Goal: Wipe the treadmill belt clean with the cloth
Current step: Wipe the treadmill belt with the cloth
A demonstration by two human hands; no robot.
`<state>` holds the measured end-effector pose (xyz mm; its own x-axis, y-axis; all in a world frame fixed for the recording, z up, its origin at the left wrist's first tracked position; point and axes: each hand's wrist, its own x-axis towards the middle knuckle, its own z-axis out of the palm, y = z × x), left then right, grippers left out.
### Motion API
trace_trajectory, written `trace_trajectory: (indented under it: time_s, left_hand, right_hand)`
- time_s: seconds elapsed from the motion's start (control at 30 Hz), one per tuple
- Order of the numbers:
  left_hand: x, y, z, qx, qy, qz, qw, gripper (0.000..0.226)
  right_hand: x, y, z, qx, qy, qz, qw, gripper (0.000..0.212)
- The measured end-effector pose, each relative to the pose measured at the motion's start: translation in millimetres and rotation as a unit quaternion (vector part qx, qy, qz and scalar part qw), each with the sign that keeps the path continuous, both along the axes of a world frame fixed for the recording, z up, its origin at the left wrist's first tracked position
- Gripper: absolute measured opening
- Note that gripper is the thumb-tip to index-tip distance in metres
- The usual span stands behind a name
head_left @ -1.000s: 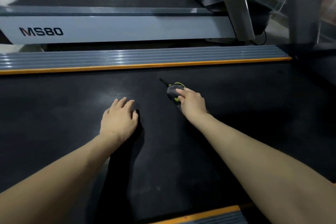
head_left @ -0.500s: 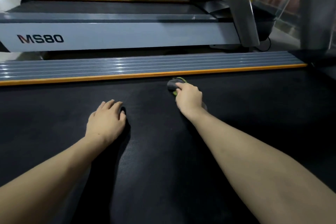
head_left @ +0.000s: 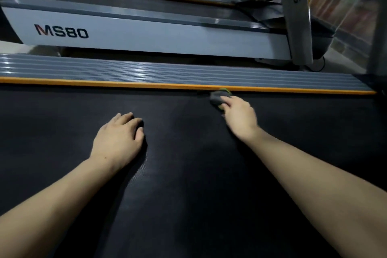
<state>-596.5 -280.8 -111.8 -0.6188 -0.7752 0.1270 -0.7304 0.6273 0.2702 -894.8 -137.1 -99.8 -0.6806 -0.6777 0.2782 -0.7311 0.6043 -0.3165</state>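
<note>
The black treadmill belt (head_left: 188,184) fills the lower half of the head view. My right hand (head_left: 239,116) presses a small grey cloth with a green edge (head_left: 217,97) onto the belt, right against the orange strip at the belt's far edge. The hand covers the near part of the cloth. My left hand (head_left: 118,138) lies flat on the belt, palm down, fingers together, holding nothing.
A grey ribbed side rail (head_left: 167,73) with an orange strip (head_left: 146,85) borders the belt's far edge. Beyond it stands another treadmill marked MS80 (head_left: 61,31), with a grey upright post (head_left: 293,16) at the right. More treadmills line up behind.
My right hand has pushed the cloth away across the belt to the orange strip. My left hand stays flat on the belt. The view has tilted and moved closer.
</note>
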Motion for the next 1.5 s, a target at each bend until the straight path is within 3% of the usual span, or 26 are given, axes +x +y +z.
trace_trajectory:
  time_s: [0.1, 0.17, 0.37, 0.47, 0.53, 0.67, 0.8, 0.87, 1.0, 1.1, 1.17, 1.33, 1.43, 1.5]
  left_hand:
    - [5.4, -3.2, 1.2, -0.008, 0.002, 0.002, 1.000, 0.040]
    - [11.6, -6.2, 3.5, -0.004, 0.014, 0.007, 1.000, 0.042]
    - [28.3, -18.0, 0.3, -0.006, -0.008, 0.024, 1.000, 0.041]
    - [30.7, -16.9, -2.0, -0.001, -0.016, 0.018, 1.000, 0.041]
    - [31.8, -15.7, -1.3, -0.009, -0.026, 0.011, 1.000, 0.041]
    - [38.4, -10.1, 3.6, -0.012, -0.028, 0.021, 0.999, 0.041]
    - [47.4, -6.8, 0.1, -0.007, -0.034, 0.007, 0.999, 0.041]
    - [48.9, -5.9, -2.4, -0.008, -0.037, 0.004, 0.999, 0.041]
    - [46.8, -5.0, -4.0, -0.010, -0.038, 0.009, 0.999, 0.040]
    - [46.7, -2.7, -5.1, -0.015, -0.036, 0.010, 0.999, 0.041]
    - [46.5, -2.2, -4.8, -0.013, -0.039, 0.009, 0.999, 0.042]
    - [45.3, 6.1, 2.2, -0.015, -0.037, 0.010, 0.999, 0.040]
    - [46.4, 15.2, 4.1, -0.021, -0.038, 0.002, 0.999, 0.038]
    - [47.7, 16.7, 2.4, -0.018, -0.033, -0.001, 0.999, 0.039]
  right_hand:
    - [4.1, -3.1, 3.2, 0.010, -0.009, -0.087, 0.996, 0.031]
    - [32.5, -30.3, 5.2, 0.016, -0.006, -0.091, 0.996, 0.028]
    - [156.4, -135.0, -9.5, 0.025, -0.033, 0.170, 0.985, 0.023]
    - [141.1, -122.8, -1.5, 0.031, -0.014, 0.221, 0.975, 0.027]
    - [96.4, -89.4, -1.3, 0.034, 0.015, 0.179, 0.983, 0.029]
    - [14.3, -10.6, -1.9, 0.012, 0.008, -0.030, 0.999, 0.029]
    - [38.9, -34.3, -1.4, 0.003, -0.009, -0.099, 0.995, 0.029]
    - [81.2, -75.7, -2.2, -0.022, -0.054, -0.056, 0.997, 0.026]
    - [181.1, -143.0, -9.3, 0.002, -0.052, 0.188, 0.981, 0.024]
    - [169.9, -133.1, -2.0, 0.017, -0.024, 0.248, 0.968, 0.027]
    - [126.1, -100.4, -4.2, 0.008, -0.001, 0.215, 0.976, 0.029]
    - [12.4, 7.2, -3.5, 0.001, 0.017, -0.023, 1.000, 0.030]
    - [19.3, 8.6, -1.3, -0.004, 0.002, -0.106, 0.994, 0.029]
    - [53.9, -21.6, -3.9, -0.013, -0.022, -0.109, 0.994, 0.027]
